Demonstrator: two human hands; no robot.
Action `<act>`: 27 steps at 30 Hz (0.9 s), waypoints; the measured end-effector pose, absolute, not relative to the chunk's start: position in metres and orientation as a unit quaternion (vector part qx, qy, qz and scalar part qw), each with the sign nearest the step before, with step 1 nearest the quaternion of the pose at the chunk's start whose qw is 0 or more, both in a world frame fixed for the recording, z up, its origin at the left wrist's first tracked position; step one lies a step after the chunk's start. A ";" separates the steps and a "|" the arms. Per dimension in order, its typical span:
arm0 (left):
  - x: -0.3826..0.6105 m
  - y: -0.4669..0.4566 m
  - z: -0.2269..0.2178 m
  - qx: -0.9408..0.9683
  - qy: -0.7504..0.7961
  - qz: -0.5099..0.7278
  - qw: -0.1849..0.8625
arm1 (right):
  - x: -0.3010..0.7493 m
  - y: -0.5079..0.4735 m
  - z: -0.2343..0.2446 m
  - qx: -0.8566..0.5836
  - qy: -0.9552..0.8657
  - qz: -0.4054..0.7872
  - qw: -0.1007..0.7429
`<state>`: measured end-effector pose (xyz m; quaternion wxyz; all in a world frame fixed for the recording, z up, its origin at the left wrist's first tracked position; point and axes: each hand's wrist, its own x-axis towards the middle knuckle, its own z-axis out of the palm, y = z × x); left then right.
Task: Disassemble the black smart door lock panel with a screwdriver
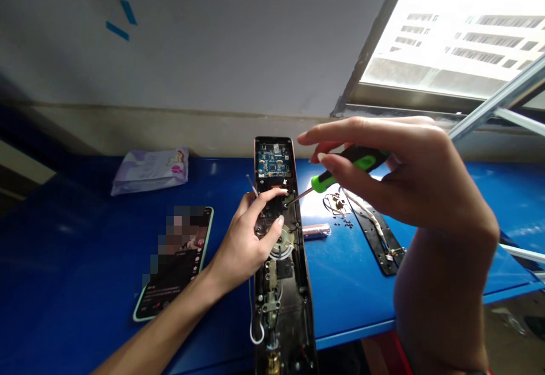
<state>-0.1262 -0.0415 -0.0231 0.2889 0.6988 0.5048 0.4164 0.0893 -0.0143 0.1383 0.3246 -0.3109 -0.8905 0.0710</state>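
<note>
A long black device housing [300,312] with exposed inner parts extends toward me. Near its far end sits a blue circuit board [275,160]; closer is a round white-rimmed part [280,244]. My left hand [244,244] rests across the housing, index finger and thumb spread apart, its other fingers curled at the left edge. Beside those fingers a thin metal rod [251,183] sticks up; whether it is held is unclear. My right hand [395,176] grips a green-and-black screwdriver [327,180], tilted, its tip down at the housing near my left index finger.
On the blue table [340,301] lie a phone [187,267] and a purple-white packet [151,169] to the left. Rightward are small screws [346,224], a wired module [339,203], a pinkish cylinder [315,231] and a black panel with cable [377,238]. A metal frame [498,108] stands by the window.
</note>
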 end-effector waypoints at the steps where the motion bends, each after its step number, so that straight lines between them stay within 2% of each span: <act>1: -0.126 -0.041 -0.023 0.699 0.505 0.416 0.290 | 0.090 -0.015 0.139 -0.309 -0.894 0.077 0.315; 5: -0.126 -0.041 -0.023 0.698 0.503 0.418 0.291 | 0.090 -0.017 0.142 -0.282 -0.902 0.098 0.313; 16: -0.126 -0.042 -0.021 0.700 0.506 0.415 0.286 | 0.082 -0.009 0.132 -0.304 -0.872 0.038 0.382; 22: -0.126 -0.041 -0.024 0.698 0.502 0.419 0.293 | 0.089 -0.011 0.136 -0.309 -0.889 0.058 0.331; 27: -0.126 -0.041 -0.026 0.699 0.501 0.421 0.289 | 0.090 -0.010 0.138 -0.253 -0.905 0.083 0.332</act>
